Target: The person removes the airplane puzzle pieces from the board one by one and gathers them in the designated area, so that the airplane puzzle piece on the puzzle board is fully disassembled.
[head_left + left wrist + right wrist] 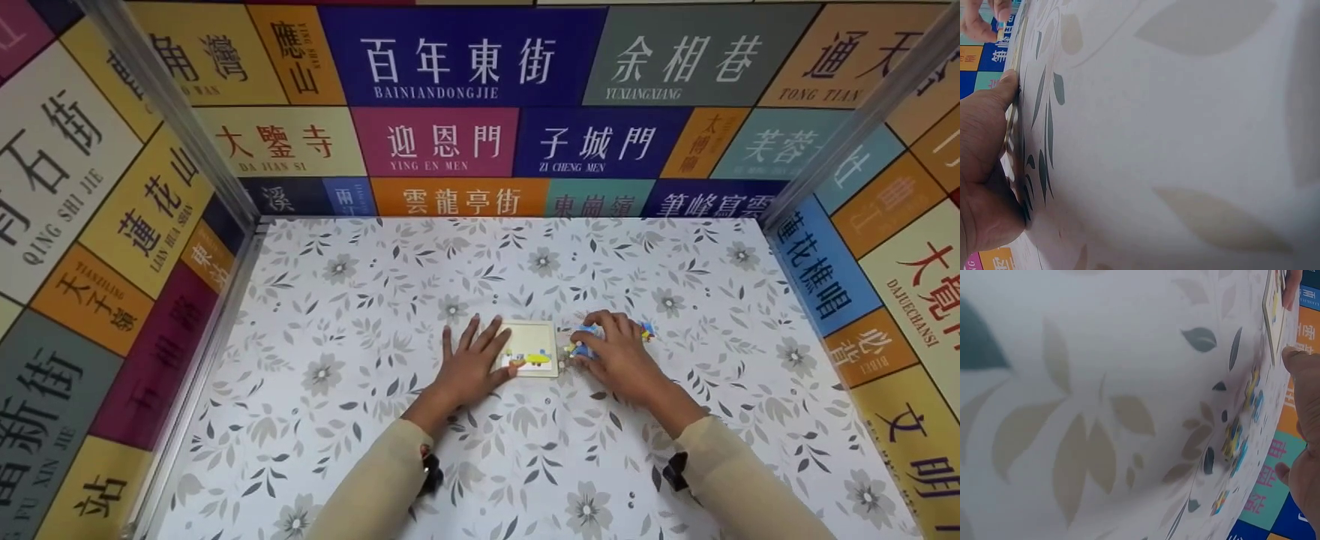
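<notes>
A square cream puzzle board [534, 337] lies flat, with a few small yellow and blue pieces [538, 358] along its lower edge. My left hand [471, 364] rests at its left side, fingers spread and thumb at the lower edge. Just right of the board, my right hand [619, 352] bends its fingers low over a cluster of blue and yellow puzzle pieces [1235, 441]. In the left wrist view, a small puzzle piece [1000, 32] shows between the right hand's fingertips. The right hand partly hides the cluster from the head view.
One loose puzzle piece [647, 331] lies beyond the right hand's knuckles. The table carries a white cloth [420, 277] with grey leaves and flowers. Panels of coloured street-name signs [465, 56] stand at the back and both sides, with clear corner posts [832, 112].
</notes>
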{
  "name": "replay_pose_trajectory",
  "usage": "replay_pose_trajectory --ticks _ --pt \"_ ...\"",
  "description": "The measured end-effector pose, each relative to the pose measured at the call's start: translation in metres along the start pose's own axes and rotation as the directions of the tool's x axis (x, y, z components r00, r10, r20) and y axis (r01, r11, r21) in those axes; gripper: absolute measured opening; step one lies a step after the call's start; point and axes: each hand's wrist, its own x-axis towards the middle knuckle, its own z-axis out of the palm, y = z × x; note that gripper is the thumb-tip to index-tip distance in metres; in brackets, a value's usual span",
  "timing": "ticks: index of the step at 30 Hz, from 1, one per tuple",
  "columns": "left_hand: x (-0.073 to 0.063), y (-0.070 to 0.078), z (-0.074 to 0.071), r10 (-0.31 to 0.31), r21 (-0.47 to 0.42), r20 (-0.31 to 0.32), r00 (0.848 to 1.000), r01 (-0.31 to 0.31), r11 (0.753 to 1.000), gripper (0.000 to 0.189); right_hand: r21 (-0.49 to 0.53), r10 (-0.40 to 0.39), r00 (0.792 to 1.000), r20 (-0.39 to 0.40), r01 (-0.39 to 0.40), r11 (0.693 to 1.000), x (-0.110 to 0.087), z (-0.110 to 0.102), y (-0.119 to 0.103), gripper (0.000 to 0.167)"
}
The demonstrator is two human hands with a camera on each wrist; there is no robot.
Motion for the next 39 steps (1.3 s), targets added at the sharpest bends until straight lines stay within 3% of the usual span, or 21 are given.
replay_pose_trajectory --ticks 7,16,23,30,39 --pt "0.000 -0.003 0.003 0.016 -0.043 -0.011 1.000 -0.016 0.999 0.076 0.012 0.050 0.999 0.006 -0.050 0.999 -0.016 -0.010 0.014 0.027" --pt "0.004 -0.010 0.009 0.019 -0.064 -0.011 1.000 -0.020 0.998 0.077 -0.032 0.034 0.998 -0.046 -0.035 0.999 -0.036 -0.021 0.035 0.023" --pt "0.002 -0.008 0.006 0.037 -0.073 -0.019 0.999 -0.038 0.997 0.074 -0.040 0.098 0.995 -0.013 -0.099 0.994 -0.052 -0.027 0.047 0.026" --pt "0.001 -0.005 0.002 0.014 -0.032 -0.005 1.000 -0.014 0.999 0.075 -0.075 0.120 0.993 0.002 -0.120 0.990 -0.062 -0.032 0.057 0.026" --pt "0.001 -0.005 0.003 0.022 -0.050 -0.003 1.000 -0.022 0.999 0.075 -0.052 0.150 0.988 0.031 -0.148 0.988 -0.073 -0.030 0.066 0.021"
